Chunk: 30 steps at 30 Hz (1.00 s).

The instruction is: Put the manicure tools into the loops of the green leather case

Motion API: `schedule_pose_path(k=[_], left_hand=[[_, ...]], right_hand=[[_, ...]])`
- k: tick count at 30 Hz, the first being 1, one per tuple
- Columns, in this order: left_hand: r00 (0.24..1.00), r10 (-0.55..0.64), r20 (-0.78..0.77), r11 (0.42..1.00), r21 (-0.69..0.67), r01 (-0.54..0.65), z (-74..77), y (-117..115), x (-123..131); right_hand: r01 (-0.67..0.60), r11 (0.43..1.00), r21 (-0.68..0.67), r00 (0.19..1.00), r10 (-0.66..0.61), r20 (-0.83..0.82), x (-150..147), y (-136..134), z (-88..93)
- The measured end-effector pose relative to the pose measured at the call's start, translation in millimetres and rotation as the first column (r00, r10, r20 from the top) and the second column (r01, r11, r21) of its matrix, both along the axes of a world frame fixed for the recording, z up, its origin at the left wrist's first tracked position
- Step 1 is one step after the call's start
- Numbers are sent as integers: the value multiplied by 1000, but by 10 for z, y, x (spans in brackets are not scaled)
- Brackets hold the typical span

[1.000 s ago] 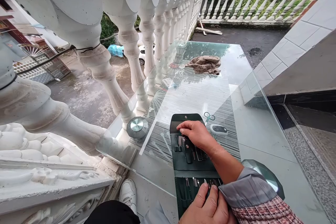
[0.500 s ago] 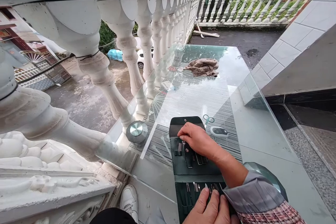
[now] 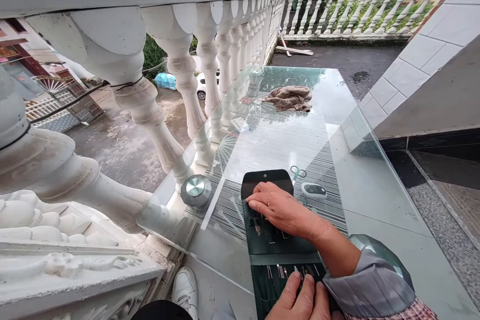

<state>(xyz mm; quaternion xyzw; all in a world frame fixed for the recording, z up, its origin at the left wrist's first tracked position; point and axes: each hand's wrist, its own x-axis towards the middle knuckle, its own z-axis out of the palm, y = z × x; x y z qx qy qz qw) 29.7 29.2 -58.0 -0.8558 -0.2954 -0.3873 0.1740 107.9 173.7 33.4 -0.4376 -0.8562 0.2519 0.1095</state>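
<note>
Your right hand (image 3: 281, 207) lies flat, grip open, across the middle of the tool case (image 3: 267, 182). Your left hand (image 3: 303, 300) rests open on its near end. The case sits at the counter's (image 3: 367, 180) near edge, lengthwise away from you, flap farthest.

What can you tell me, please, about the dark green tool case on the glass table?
The dark green leather-look tool case lies unfolded flat on the clear glass table, snap flap farthest away. Small metal tools sit in its near panel. The right hand rests on the middle panel, the left hand on the near one.
</note>
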Motion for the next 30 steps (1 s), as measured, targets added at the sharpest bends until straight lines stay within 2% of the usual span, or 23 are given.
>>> schedule_pose_path(k=[3, 10, 14, 16, 18, 20, 21, 23, 26, 28, 30], left_hand=[[1000, 4, 1, 1000, 20, -4, 13, 7, -2], [1000, 20, 19, 999, 49, -20, -23, 12, 14], [1000, 23, 12, 1000, 10, -23, -24, 0, 4], [999, 24, -21, 1000, 0, -24, 7, 0, -20], [995, 7, -104, 1000, 10, -6, 47, 2, -48], [983, -8, -186, 1000, 4, 9, 79, 2, -69], [980, -6, -198, 1000, -1, 6, 90, 0, -76], [984, 11, -178, 1000, -14, -13, 102, -9, -81], [988, -2, -151, 1000, -23, -2, 125, -17, -91], [985, -17, -172, 999, -39, 10, 155, -14, -109], [979, -29, -202, 998, -59, 17, 188, -5, -134]], right_hand=[[59, 998, 20, 998, -59, -9, -8, -5, -10], [95, 995, 33, 995, -96, 20, -62, -44, -59], [70, 994, 81, 996, -65, -55, -44, -19, -49], [149, 981, 121, 974, -125, -188, 47, 28, -4], [312, 942, 122, 912, -261, -315, 178, 71, 52], [386, 920, 73, 881, -344, -326, 290, 82, 92], [360, 932, 45, 895, -331, -297, 321, 71, 100], [240, 971, 17, 947, -230, -223, 321, 24, 94], [111, 990, 88, 981, -95, -171, 247, -41, 85], [174, 971, 161, 968, -139, -208, 264, -30, 109], [368, 911, 186, 908, -309, -283, 394, 35, 139]])
